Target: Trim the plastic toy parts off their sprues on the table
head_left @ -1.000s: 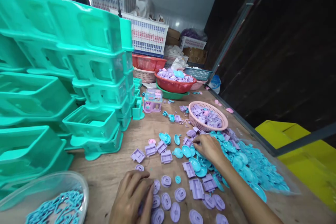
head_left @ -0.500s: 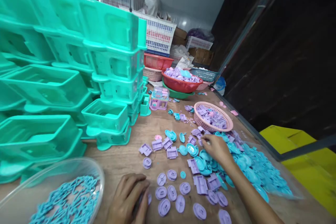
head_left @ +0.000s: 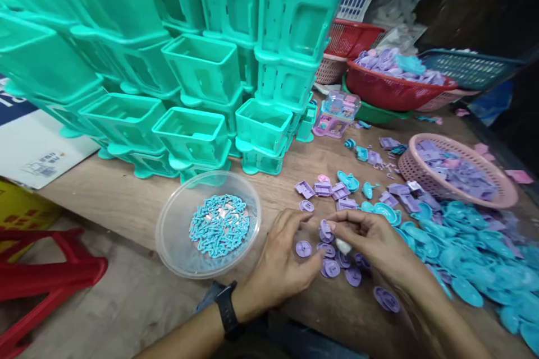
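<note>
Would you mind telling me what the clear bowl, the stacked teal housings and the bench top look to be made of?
The clear bowl looks like thin transparent plastic: the wood shows through its wall. The stacked teal housings appear to be moulded plastic, glossy, one even colour with crisp cut-outs. The bench top seems to be bare wood or plywood, matt with visible grain, though a laminate cannot be ruled out.

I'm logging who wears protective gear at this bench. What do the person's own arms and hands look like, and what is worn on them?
Both hands are bare, with no gloves and no rings that can be seen. The left hand has a black wristwatch with a dark strap on its wrist. The right hand and its forearm show nothing worn. No sleeves reach either forearm in view.
</note>
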The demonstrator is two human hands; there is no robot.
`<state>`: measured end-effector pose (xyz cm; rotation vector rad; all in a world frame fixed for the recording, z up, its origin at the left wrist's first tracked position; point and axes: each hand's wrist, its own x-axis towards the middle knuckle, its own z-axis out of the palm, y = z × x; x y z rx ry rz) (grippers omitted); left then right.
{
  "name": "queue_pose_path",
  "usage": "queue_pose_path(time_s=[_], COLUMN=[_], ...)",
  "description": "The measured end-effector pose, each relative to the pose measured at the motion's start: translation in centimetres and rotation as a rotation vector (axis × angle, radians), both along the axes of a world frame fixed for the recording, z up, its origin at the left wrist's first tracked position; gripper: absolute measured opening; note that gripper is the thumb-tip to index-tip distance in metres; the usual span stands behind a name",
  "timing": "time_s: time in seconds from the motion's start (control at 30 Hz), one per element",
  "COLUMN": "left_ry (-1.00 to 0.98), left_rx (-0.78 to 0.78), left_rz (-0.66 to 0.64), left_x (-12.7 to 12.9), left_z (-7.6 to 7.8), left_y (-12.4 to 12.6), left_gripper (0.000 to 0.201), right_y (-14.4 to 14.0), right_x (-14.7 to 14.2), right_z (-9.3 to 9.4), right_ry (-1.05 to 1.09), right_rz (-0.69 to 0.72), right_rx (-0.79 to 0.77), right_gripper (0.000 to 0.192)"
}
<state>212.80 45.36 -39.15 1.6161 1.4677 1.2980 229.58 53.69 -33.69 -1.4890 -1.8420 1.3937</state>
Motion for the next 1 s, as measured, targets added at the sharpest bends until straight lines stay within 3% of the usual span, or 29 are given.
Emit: queue_pose_path(time_s=[0.13,0.3,0.4,0.47,0.6,0.73,0.87,1.0], left_ry=[-0.153,-0.204,-0.153,-0.001,0.364,0.400,0.411,0.432], left_rx=[0.019,0.104,0.141,0.171,0.227,0.190,-0.003,-0.130], left_rz=[-0.049,-0.038,-0.039,-0.060,-0.095,-0.165,-0.128,-0.116], left_x=[0.3,0.3,-0.1,-0.4,-0.6,-0.6,-0.9,-0.8], left_z=[0.3,-0.2,-0.1,0.2,0.4,0.0,-0.3,0.1], left_y=[0.4,0.4,0.1,-0.5,-2.7,-4.3,-3.9,-2.3], left_gripper=[0.043,0.036,0.030,0.025,0.020,0.020,0.030,0.027], right_y=[-0.2,-0.7,-1.0,-1.6,-3.8,-5.3,-3.5,-0.4], right_x=[-1.4,-1.2,-0.6,-0.2,0.5,1.8,3.7,4.8], right_z=[-0.1,-0.2,-0.4,-0.4,-0.5,-1.1,-1.5,-1.6], right_ry=[0.048,0.094,0.071,0.042,-0.094,-0.166,-0.257,-0.338], right_rz=[0.007,-0.060,-0.025,0.026,0.126,0.171,0.097,0.252], right_rx=[-0.108,-0.188,-0.215,-0.187,-0.028,0.058,0.317,0.617], right_gripper=[0.055,0.060,0.059,0.054,0.041,0.037,0.039,0.034])
